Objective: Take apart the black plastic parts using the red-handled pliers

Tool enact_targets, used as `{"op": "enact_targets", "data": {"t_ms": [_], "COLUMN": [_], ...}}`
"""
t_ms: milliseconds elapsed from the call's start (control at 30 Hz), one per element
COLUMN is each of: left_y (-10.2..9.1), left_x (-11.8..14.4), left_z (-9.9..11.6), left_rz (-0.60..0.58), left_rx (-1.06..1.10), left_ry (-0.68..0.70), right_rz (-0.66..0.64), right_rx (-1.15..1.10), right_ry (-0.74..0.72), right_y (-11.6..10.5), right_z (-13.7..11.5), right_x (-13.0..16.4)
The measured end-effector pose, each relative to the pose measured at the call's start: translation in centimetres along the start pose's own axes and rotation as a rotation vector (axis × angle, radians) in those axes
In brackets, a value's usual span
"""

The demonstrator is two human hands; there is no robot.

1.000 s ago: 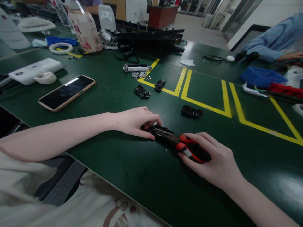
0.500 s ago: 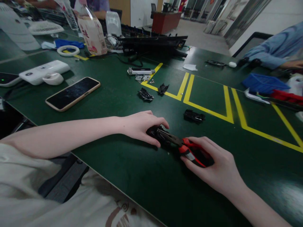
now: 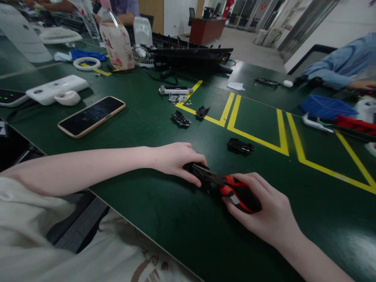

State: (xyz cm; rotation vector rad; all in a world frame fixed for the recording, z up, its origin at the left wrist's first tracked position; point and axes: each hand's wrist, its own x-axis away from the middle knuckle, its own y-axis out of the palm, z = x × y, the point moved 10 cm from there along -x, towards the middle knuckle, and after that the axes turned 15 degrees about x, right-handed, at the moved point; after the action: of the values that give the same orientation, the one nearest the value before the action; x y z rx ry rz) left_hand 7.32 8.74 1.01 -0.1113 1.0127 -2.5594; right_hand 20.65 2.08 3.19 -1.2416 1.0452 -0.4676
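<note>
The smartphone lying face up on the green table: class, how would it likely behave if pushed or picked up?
The smartphone lies flat, so it would probably slide, not roll or tip. Its glossy glass face suggests it is slippery and fragile. It looks thin and rigid, likely stiff when lifted from the table.

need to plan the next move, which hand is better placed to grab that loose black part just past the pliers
Left, probably. The right hand is closed around the red-handled pliers, so it is occupied. The left hand only pins a small black piece and lies about as near the loose black part.
</note>
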Motion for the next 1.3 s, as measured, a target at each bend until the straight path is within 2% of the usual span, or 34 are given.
{"op": "enact_targets", "data": {"t_ms": [233,500,833,1033,1167,1300], "left_y": [-0.3,-0.4,-0.2,-0.2,-0.2,-0.2], "left_x": [0.3,0.3,0.5,0.6,0.6,0.6], "left_z": [0.2,0.6,1.3,1.0,1.1,1.1], "left_rz": [0.031,0.068,0.073,0.095,0.101,0.115], "left_rx": [0.082,0.064,-0.117,-0.222,-0.264,-0.308], "left_ry": [0.055,0.114,0.163,0.158,0.161,0.156], "right_rz": [0.039,0.082,0.094,0.037,-0.053,-0.072], "right_rx": [0.063,0.125,0.168,0.016,-0.131,-0.157], "right_ry": [-0.052,-0.114,-0.131,-0.065,0.012,0.036], "right_y": [-0.5,-1.1,-1.3,-0.7,0.0,0.1], "right_z": [-0.8,-1.4,-1.7,-1.2,-0.8,-0.7], "right_x": [0.1,0.1,0.0,-0.2,-0.5,-0.5]}}
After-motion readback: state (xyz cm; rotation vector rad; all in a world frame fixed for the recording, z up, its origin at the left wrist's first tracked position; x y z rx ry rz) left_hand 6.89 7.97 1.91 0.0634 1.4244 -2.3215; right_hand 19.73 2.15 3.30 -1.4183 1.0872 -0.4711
